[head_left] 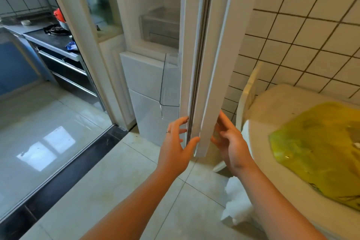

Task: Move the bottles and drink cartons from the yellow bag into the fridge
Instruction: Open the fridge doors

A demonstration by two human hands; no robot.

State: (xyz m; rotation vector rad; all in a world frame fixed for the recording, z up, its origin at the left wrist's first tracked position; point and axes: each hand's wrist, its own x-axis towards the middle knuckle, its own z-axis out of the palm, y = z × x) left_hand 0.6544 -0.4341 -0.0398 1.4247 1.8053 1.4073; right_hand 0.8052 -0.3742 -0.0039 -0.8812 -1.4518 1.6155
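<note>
- Yellow bag (pixel 315 142) lies flat on the white round table (pixel 272 181), just right of the fridge door (pixel 212 64).
- Fridge (pixel 148 76) stands open, and its door is edge-on between the two hands.
- Left hand (pixel 175 142): grip loose, fingers spread, thumb touching the door's inner edge near the bottom, nothing clasped.
- Right hand (pixel 231 142): grip open, fingers straight against the door's outer face.

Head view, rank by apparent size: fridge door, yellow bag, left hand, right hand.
1. fridge door, seen edge-on.
2. yellow bag, cut off by the frame edge.
3. left hand and right hand: alike, no ranking.
</note>
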